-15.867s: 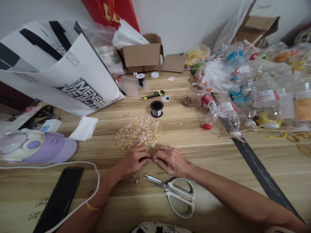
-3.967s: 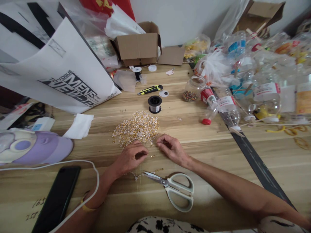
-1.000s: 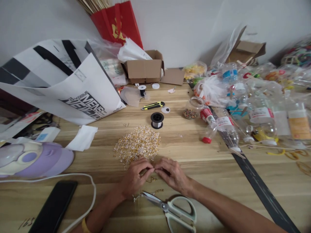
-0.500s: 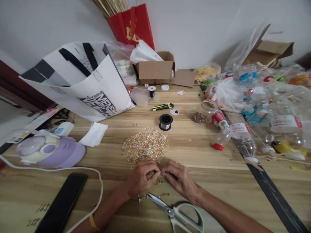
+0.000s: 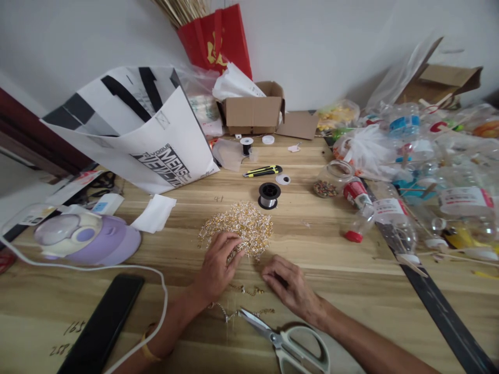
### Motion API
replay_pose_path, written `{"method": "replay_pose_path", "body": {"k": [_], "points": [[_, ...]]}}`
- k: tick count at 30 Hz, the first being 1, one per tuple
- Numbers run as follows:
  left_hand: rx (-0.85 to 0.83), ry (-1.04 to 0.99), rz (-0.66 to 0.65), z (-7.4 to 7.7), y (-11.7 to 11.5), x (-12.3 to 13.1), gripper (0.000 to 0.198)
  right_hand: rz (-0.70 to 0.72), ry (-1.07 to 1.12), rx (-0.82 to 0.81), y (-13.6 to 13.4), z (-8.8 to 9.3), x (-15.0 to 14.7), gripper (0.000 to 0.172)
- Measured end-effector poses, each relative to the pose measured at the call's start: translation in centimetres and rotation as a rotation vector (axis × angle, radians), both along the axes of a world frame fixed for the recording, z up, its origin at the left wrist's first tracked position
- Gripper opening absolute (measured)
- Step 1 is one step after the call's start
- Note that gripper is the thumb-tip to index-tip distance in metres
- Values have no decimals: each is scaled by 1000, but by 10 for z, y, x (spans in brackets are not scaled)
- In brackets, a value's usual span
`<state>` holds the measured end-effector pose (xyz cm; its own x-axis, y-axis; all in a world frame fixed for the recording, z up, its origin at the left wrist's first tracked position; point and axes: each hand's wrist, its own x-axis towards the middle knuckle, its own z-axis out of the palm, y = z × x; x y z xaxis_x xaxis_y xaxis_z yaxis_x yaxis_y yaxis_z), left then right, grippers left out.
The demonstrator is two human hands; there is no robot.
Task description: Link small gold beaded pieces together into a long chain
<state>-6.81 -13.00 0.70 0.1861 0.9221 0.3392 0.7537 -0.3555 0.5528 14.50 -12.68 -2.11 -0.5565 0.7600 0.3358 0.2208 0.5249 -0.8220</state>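
At the near edge of a heap of gold and clear beads (image 5: 244,223), my left hand (image 5: 218,265) reaches in, its thumb and forefinger a little apart over the beads. My right hand (image 5: 290,285) rests on the table to the right, thumb and forefinger pressed together; whatever is between them is too small to make out. Between the hands lies a short gold chain (image 5: 253,291). A second chain (image 5: 224,311) with clear beads lies nearer me, partly under the blades of the open scissors (image 5: 275,340).
Beyond the beads are a spool of fine wire (image 5: 268,196), a box cutter (image 5: 263,171) and a jar of beads (image 5: 325,188). Plastic bottles (image 5: 393,213) crowd the right side. A phone (image 5: 103,322), a white cable (image 5: 166,298) and a purple device (image 5: 105,239) lie left.
My hands were fingertip to fingertip in front of the heap. The left has moved away to the beads, its fingers parting; the right stays almost in place. More of the gold chain shows.
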Motion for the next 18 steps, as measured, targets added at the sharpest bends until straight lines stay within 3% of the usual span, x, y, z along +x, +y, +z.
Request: {"method": "replay_pose_path", "body": {"k": [8, 13, 18], "points": [[-88, 269, 86, -11, 9, -7, 47, -6, 15, -6, 1, 3, -1, 12], [-112, 315, 47, -17, 12, -7, 54, -4, 25, -1, 1, 6, -1, 12], [-150, 330, -29, -11, 15, -2, 54, -10, 24, 26, 2, 5, 0, 14]]}}
